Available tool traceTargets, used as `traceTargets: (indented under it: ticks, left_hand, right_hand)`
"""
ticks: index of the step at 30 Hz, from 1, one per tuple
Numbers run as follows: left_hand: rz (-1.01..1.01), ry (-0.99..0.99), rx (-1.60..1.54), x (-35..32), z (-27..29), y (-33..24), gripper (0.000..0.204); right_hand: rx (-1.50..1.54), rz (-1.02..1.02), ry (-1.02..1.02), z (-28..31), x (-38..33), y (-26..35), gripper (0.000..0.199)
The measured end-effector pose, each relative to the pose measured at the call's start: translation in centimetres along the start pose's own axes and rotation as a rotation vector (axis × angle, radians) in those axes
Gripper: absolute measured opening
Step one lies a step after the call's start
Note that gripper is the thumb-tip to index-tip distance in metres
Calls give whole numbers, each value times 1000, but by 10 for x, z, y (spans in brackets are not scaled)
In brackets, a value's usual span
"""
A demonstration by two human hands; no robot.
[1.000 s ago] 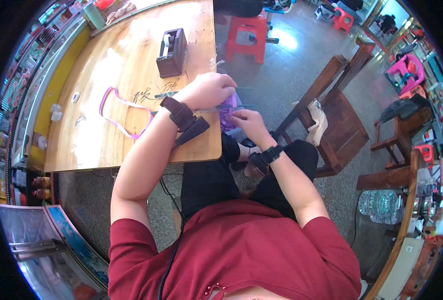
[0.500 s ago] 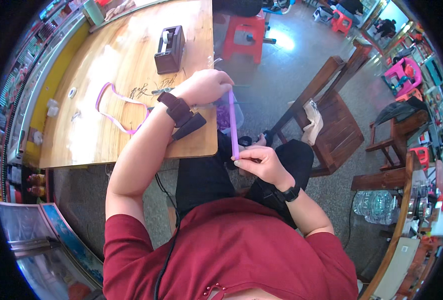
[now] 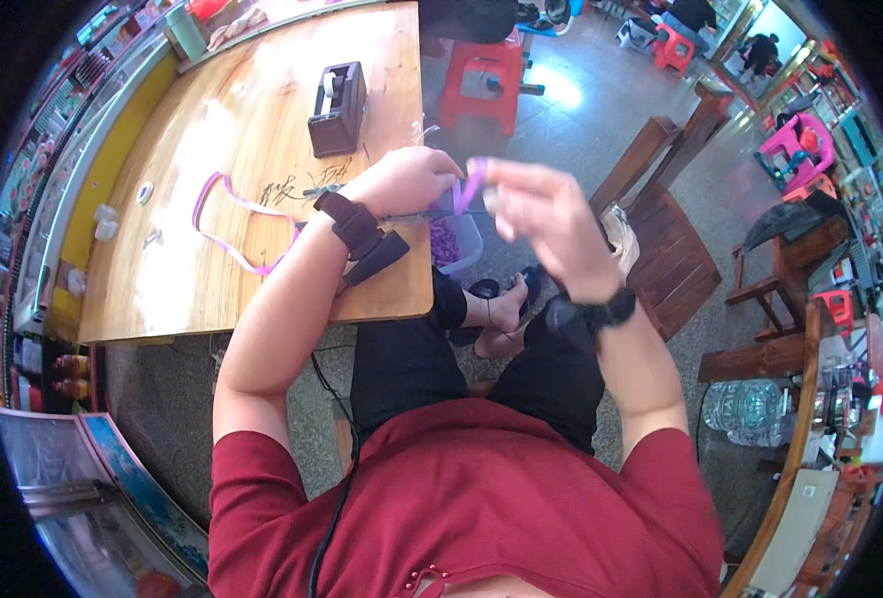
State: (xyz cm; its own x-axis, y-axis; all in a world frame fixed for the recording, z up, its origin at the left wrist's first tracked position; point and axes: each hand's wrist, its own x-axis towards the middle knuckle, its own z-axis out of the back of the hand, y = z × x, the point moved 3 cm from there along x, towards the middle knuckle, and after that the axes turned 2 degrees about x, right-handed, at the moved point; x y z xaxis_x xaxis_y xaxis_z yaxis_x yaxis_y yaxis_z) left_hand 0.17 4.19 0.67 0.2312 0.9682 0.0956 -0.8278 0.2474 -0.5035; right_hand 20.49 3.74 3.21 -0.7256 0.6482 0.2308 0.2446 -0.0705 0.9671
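Both hands work just off the near right corner of the wooden table, over open floor — a wooden chair stands well apart to the right. The left hand pinches a purple ribbon strip; the right hand, blurred, meets its other end, grip unclear. Below that corner, a clear bin holds purple pieces. A pink ribbon loop lies on the table.

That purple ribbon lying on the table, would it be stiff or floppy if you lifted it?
Probably floppy: the purple ribbon lies in loose, wavy loops flat on the wooden table, as thin, soft strips do. It looks very light, so a push would likely make it slide or bunch rather than roll. It seems unlikely to break.
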Motion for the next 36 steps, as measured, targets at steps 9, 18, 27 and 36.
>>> traceTargets:
  ticks: [9, 18, 27, 36]
  left_hand:
    - [-185, -138, 12, 8, -4, 18, 19]
    - [-110, -65, -14, 10, -4, 18, 22]
    - [-115, -80, -21, 5, -4, 22, 24]
    - [-22, -43, -48, 9, -5, 21, 24]
  right_hand:
    - [55, -254, -166, 27, 92, -46, 34]
    - [100, -335, -284, 34, 92, -59, 28]
    - [21, -202, -29, -36, -28, 0, 12]
    - [-207, 2, -204, -38, -103, -74, 8]
